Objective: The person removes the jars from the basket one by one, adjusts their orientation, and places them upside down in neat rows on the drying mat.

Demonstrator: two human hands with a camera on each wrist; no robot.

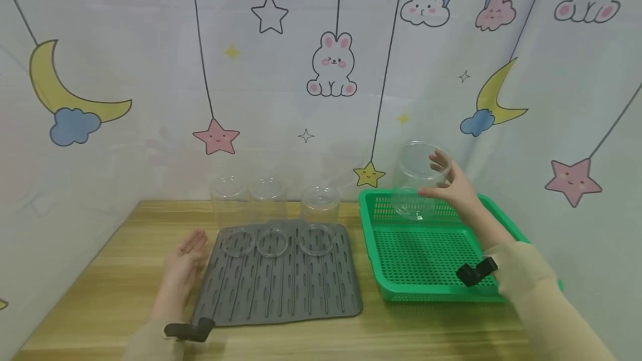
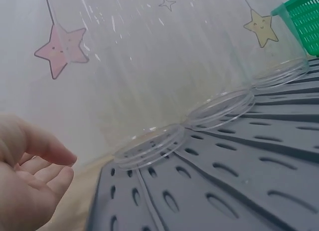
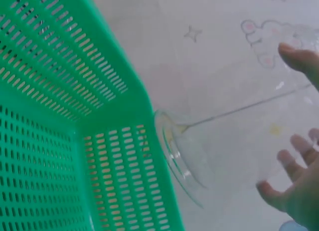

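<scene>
My right hand (image 1: 448, 183) grips a large clear jar (image 1: 407, 185) by its side, fingers and thumb spread around it. The jar hangs over the back left part of a green basket (image 1: 373, 255). In the right wrist view the ringed lower end of the jar (image 3: 182, 158) shows beside the basket wall. On the grey drying mat (image 1: 281, 294) stand three more clear jars, the left one (image 1: 229, 210), the middle one (image 1: 268, 208) and the right one (image 1: 321, 210). Empty, my left hand (image 1: 185, 261) stays beside the mat's left edge, fingers relaxed.
A wooden table (image 1: 115, 283) lies under the mat and basket. Close behind them hangs a white curtain (image 1: 281, 110) printed with stars, moons and rabbits. The basket has raised slotted walls and sits right of the mat.
</scene>
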